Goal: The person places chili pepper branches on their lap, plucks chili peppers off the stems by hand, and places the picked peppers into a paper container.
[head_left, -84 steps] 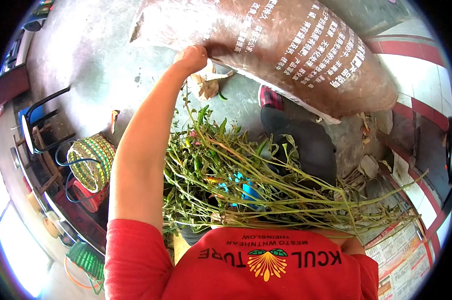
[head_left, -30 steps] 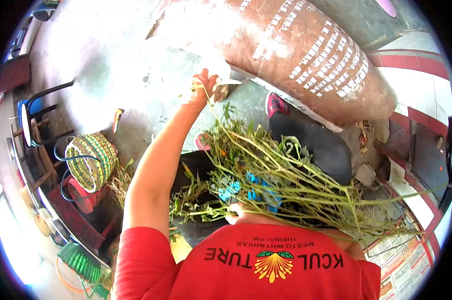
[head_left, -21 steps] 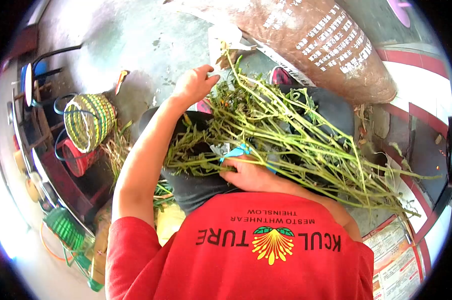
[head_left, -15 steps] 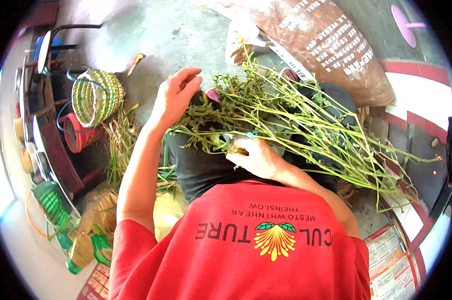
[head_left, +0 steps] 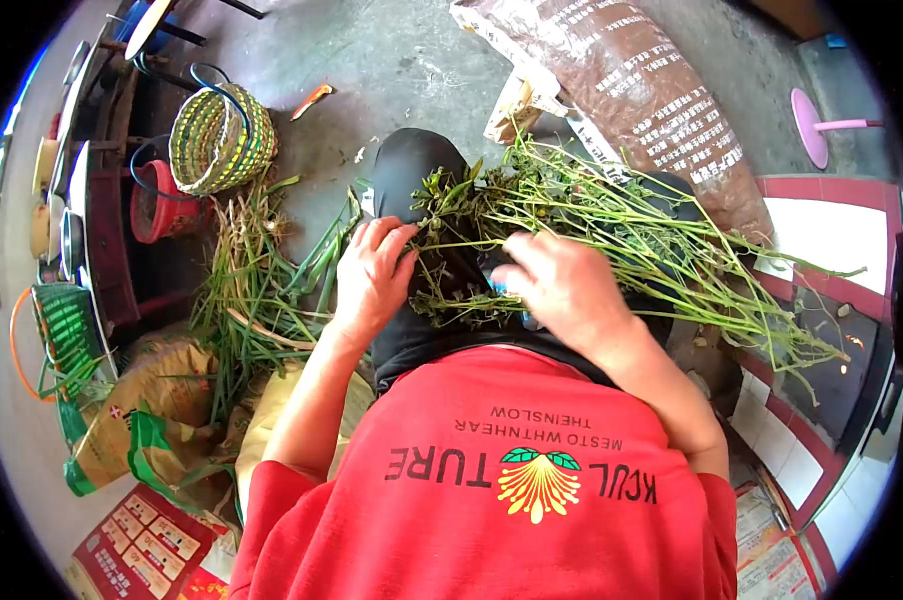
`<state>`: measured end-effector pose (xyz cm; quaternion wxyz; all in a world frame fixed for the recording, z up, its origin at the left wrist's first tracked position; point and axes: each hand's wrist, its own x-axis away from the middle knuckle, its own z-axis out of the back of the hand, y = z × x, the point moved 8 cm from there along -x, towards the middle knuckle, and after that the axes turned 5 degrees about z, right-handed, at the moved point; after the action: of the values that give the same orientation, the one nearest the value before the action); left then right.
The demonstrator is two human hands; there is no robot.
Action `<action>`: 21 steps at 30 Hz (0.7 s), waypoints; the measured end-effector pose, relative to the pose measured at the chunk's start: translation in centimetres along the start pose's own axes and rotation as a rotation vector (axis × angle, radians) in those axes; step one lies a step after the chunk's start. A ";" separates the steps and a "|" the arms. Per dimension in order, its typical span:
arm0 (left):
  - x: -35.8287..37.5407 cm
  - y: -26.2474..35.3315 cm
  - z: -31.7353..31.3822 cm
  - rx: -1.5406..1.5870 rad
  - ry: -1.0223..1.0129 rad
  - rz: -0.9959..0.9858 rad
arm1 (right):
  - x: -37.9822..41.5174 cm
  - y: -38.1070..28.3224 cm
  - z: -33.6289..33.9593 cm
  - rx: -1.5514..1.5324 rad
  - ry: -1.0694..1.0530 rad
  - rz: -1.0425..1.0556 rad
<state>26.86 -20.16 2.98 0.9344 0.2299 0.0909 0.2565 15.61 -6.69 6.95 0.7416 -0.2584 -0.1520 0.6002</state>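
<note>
A large bundle of green leafy stalks [head_left: 611, 220] lies across my lap, its bare stems reaching to the right. My left hand [head_left: 373, 270] is at the leafy end with its fingers curled near a thin stem; whether it grips anything is too small to make out. To the right, my right hand [head_left: 561, 285] is bent over the lower stalks near the same stem, its fingertips partly hidden and blurred. Dark, leafy tips [head_left: 451, 195] hang over my knee between and above the hands.
At the left stand a woven basket [head_left: 221, 140], a red bucket [head_left: 161, 205] and a green basket [head_left: 66, 325]. Long green onions [head_left: 251, 270] lie on the floor beside a yellow sack [head_left: 166, 385]. A brown printed sack [head_left: 651, 100] and a pink stool [head_left: 809, 128] are beyond the stalks.
My left hand has come down from above the leaves to their left end. My right hand has shifted right and slightly up. The whole view has tilted.
</note>
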 end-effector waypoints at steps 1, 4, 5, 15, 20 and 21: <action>0.2 0.0 0.0 -0.002 0.023 0.015 | -0.3 1.0 0.6 -0.018 0.093 -0.049; -0.1 -0.6 -0.4 0.053 0.051 0.073 | -2.4 4.4 -0.9 -0.363 0.069 -0.293; -0.3 -0.6 -0.5 0.050 0.058 0.069 | -3.1 4.8 -1.7 -0.265 0.159 -0.220; -1.2 2.3 -0.9 -0.099 0.224 -0.033 | -6.1 3.9 -5.1 0.048 0.383 0.115; -2.4 1.9 -1.9 0.054 0.231 0.015 | -4.9 3.6 -4.3 -0.037 0.297 0.044; -2.5 1.6 -2.2 0.075 0.216 0.037 | -4.7 3.5 -4.2 -0.065 0.313 0.034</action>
<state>23.40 -19.40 1.95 0.9050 0.2373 0.1964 0.2934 13.89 -11.57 1.92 0.7371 -0.3752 -0.0496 0.5598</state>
